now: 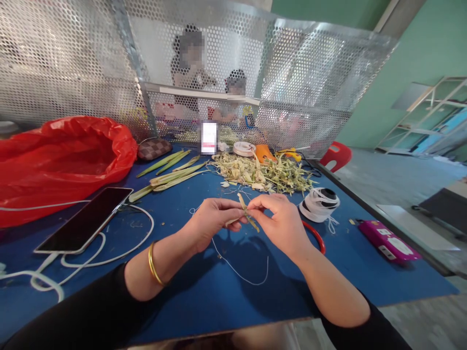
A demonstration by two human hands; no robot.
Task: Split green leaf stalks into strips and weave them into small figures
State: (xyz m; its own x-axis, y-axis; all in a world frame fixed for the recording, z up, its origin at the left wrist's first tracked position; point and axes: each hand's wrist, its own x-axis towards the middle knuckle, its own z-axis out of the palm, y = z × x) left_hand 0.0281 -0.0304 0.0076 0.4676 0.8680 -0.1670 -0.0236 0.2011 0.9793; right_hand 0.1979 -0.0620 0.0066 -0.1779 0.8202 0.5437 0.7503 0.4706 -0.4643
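Over the middle of the blue table (175, 301), both my hands meet at a small dried leaf piece (253, 223), pale yellow-green and narrow. My left hand (215, 216) pinches it between thumb and fingers. From the other side, the fingertips of my right hand (279, 218) are closed on the same piece, close to the left thumb. A thin pale wire or thread (239, 277) curves over the table below the hands. Behind them lies a heap of dried leaf pieces (262, 172). The inner fingers of both hands are partly hidden.
Long green leaf strips (171, 180) lie at left, near a tablet (87, 221) with a white cable and a red plastic bag (69, 165). At right are a white ribbon spool (319, 206) and a purple packet (388, 241). A perforated metal screen (314, 82) stands behind.
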